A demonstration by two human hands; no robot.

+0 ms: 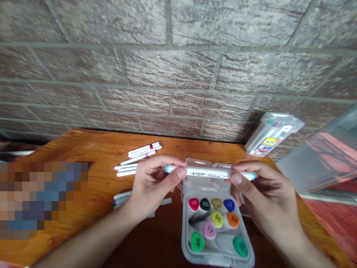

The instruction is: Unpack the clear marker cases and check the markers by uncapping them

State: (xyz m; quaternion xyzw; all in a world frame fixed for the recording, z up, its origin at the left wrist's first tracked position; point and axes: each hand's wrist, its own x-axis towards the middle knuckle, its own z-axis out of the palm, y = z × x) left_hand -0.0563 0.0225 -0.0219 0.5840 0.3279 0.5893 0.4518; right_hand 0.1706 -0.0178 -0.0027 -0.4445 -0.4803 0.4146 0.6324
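Between my two hands a white marker with light blue ends is held level. My left hand pinches it near its left end, and my right hand pinches it near the right end. Just below it stands an open clear plastic marker case, its lid tipped back behind the marker. Several markers sit in the case with numbered caps facing up, among them a red cap, an orange cap and a pink cap. My hands partly cover the lid and some markers on the table.
Several white markers lie on the wooden table to the left, and more lie beside my left wrist. At the back right stands a closed clear case near the brick wall. A pixelated patch hides the far left.
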